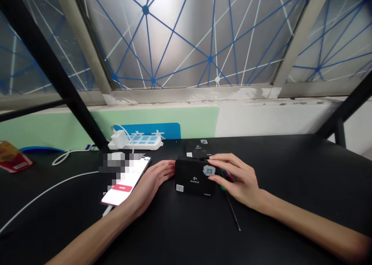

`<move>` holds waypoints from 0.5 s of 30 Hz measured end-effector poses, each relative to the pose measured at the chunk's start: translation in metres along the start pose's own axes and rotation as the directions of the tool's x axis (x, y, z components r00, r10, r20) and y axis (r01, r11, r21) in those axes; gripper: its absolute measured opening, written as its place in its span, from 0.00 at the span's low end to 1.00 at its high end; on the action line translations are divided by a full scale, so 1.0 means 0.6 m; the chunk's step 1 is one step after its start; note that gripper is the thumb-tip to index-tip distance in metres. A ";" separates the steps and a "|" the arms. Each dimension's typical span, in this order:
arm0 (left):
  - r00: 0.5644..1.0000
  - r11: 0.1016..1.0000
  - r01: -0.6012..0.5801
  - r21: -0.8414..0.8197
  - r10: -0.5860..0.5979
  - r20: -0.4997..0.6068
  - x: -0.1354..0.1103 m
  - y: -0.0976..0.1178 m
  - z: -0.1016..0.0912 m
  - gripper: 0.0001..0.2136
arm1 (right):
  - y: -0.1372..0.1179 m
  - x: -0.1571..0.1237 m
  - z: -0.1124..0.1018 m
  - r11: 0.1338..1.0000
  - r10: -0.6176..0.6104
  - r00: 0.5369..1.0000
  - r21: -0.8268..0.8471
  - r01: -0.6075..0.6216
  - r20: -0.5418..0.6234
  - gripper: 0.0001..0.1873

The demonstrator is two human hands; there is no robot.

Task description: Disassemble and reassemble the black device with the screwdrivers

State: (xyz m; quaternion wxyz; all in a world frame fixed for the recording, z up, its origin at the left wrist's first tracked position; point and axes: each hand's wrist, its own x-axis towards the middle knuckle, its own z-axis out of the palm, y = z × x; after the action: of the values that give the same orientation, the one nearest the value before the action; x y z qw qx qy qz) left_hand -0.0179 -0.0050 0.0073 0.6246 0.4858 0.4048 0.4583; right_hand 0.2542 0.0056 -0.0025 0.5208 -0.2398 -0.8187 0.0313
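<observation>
While the flat, open left hand (154,179) touches the black box (194,178), the bent right hand (236,178) holds its other end.

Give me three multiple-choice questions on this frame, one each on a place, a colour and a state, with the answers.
1. Where does the smartphone lie relative to the left hand?
A. To its left
B. To its right
C. On the power strip

2. What colour is the button on the phone's screen?
A. Green
B. Red
C. Blue

3. What is the right hand doing?
A. Holding the phone
B. Hanging off the table
C. Touching the black box

1: A, the phone lies left of that hand on the table.
2: B, the lit screen shows a red bar.
3: C, its fingers rest on the box's top.
</observation>
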 end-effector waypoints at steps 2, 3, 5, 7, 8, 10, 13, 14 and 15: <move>1.000 1.000 0.008 0.015 -0.008 -0.010 -0.002 0.003 0.002 0.13 | 0.001 -0.004 0.000 0.996 -0.085 0.996 -0.024 0.085 -0.015 0.25; 1.000 1.000 0.011 0.027 -0.011 -0.014 -0.003 0.004 0.002 0.13 | 0.001 -0.007 0.001 0.992 -0.122 0.992 -0.028 0.122 -0.015 0.25; 1.000 0.998 0.017 0.062 -0.016 -0.010 -0.004 0.005 0.001 0.13 | 0.003 -0.010 0.000 0.984 -0.180 0.984 -0.016 0.180 0.001 0.25; 1.000 0.994 0.008 0.110 -0.009 0.011 -0.004 0.003 -0.002 0.13 | 0.003 -0.010 -0.002 0.975 -0.222 0.974 0.008 0.222 0.044 0.23; 1.000 0.991 0.000 0.136 -0.004 0.026 -0.004 0.002 -0.004 0.13 | 0.002 -0.009 -0.004 0.970 -0.242 0.967 0.019 0.241 0.084 0.22; 0.998 0.982 -0.013 0.188 0.002 0.057 -0.004 0.000 -0.007 0.13 | -0.003 -0.004 -0.009 0.962 -0.271 0.941 0.036 0.269 0.204 0.19; 0.995 0.970 -0.033 0.241 0.010 0.098 -0.003 0.000 -0.009 0.14 | -0.014 0.006 -0.015 0.967 -0.247 0.849 0.060 0.249 0.468 0.15; 0.994 0.967 -0.041 0.251 0.014 0.107 -0.004 -0.001 -0.009 0.15 | -0.018 0.008 -0.015 0.969 -0.238 0.819 0.074 0.234 0.522 0.15; 0.993 0.965 -0.049 0.259 0.020 0.114 -0.004 -0.001 -0.009 0.15 | -0.022 0.009 -0.015 0.972 -0.229 0.791 0.087 0.219 0.567 0.14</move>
State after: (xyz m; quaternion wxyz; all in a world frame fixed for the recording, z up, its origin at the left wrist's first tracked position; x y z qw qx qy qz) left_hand -0.0235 -0.0058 0.0058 0.5682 0.5955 0.4181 0.3843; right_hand 0.2554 -0.0053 0.0101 0.2525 -0.1165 -0.9594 0.0469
